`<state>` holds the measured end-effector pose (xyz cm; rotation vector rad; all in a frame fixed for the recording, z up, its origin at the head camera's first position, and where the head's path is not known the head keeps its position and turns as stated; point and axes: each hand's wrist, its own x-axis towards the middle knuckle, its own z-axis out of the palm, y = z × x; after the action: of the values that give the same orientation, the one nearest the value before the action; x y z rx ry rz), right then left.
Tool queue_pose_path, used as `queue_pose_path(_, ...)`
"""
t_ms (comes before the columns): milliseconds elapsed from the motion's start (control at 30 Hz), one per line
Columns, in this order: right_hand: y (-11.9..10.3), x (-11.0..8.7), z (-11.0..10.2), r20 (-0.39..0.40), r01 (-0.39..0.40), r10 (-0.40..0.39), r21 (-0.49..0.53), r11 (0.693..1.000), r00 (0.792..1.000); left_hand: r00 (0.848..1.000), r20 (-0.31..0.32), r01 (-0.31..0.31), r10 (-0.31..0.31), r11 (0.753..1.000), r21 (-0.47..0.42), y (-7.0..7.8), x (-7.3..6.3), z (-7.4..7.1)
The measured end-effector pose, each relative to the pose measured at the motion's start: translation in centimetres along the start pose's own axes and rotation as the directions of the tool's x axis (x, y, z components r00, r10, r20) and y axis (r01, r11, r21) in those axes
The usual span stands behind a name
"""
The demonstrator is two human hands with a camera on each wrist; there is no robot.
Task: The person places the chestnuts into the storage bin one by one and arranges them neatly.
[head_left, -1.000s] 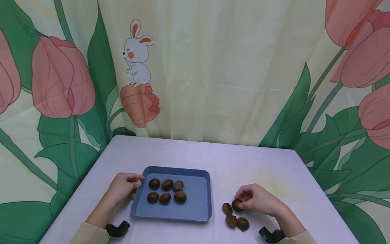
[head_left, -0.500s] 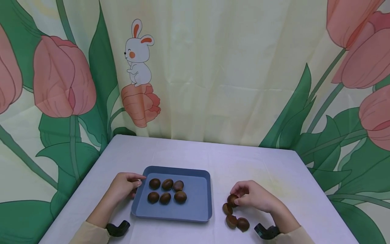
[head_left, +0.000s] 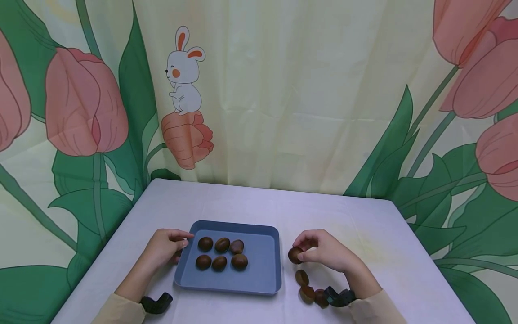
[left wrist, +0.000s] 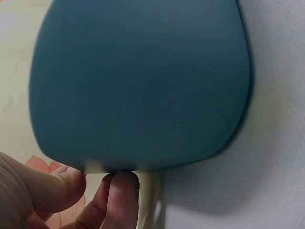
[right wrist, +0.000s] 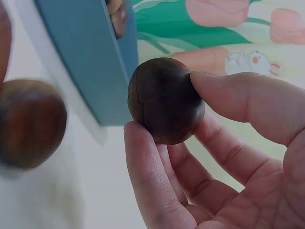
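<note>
Head view: we see the right hand [head_left: 321, 249] pinching one round chestnut [head_left: 294, 255] between thumb and fingers, just outside the right edge of the tray [head_left: 263, 267]. Where its tip points, we cannot tell. The left hand [head_left: 163, 246], with its index finger straight, touches the left rim. On the bench [head_left: 344, 220], the tray has its long axis from left to right; six chestnuts [head_left: 219, 263] lie inside.

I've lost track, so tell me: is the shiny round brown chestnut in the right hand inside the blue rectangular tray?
No, the head view shows the right hand holding that chestnut beyond the tray's right edge.
</note>
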<state>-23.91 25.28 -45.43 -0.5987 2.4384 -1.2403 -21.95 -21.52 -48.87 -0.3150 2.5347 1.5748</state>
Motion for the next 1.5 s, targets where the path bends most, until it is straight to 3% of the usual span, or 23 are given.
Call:
queue_pose_path(833, -3.5, 4.4, 2.1, 0.002, 0.066, -0.066, 0.004, 0.998, 0.998, 1.0, -0.006, 0.003, -0.003, 1.0, 0.013, 0.2, -0.1, 0.1)
queue_pose_path(1500, -5.4, 8.4, 5.3, 0.042, 0.073, -0.068, -0.138, 0.988, 0.997, 1.0, 0.0, 0.006, -0.006, 1.0, 0.025, 0.3, -0.1, 0.0)
